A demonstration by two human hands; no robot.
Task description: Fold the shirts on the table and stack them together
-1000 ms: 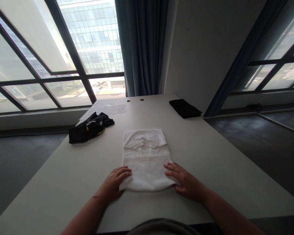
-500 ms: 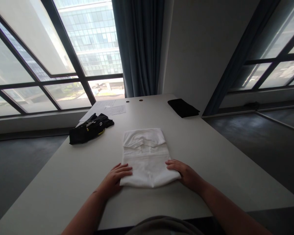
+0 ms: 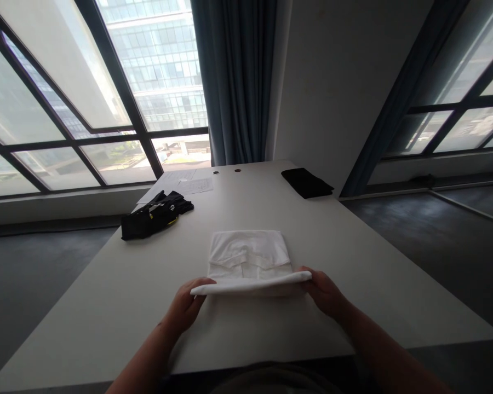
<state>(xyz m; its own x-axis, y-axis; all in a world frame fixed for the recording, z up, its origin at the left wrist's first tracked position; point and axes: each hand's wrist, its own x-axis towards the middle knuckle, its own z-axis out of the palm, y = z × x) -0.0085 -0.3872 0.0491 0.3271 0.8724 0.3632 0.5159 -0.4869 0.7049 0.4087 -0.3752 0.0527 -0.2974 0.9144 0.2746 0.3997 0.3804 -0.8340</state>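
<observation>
A folded white shirt lies collar-up in the middle of a pale table. Its near edge is lifted off the tabletop. My left hand pinches the near left corner of that edge. My right hand grips the near right corner. Both hands hold the raised hem level, a little above the table, with the far part of the shirt still flat.
A black garment with yellow marks lies at the table's far left, with paper sheets behind it. A folded black cloth sits at the far right corner. Windows and a dark curtain stand behind the table.
Both hands went from resting flat beside the shirt's near edge to gripping its corners. The near edge has risen off the table and moved toward the collar.
</observation>
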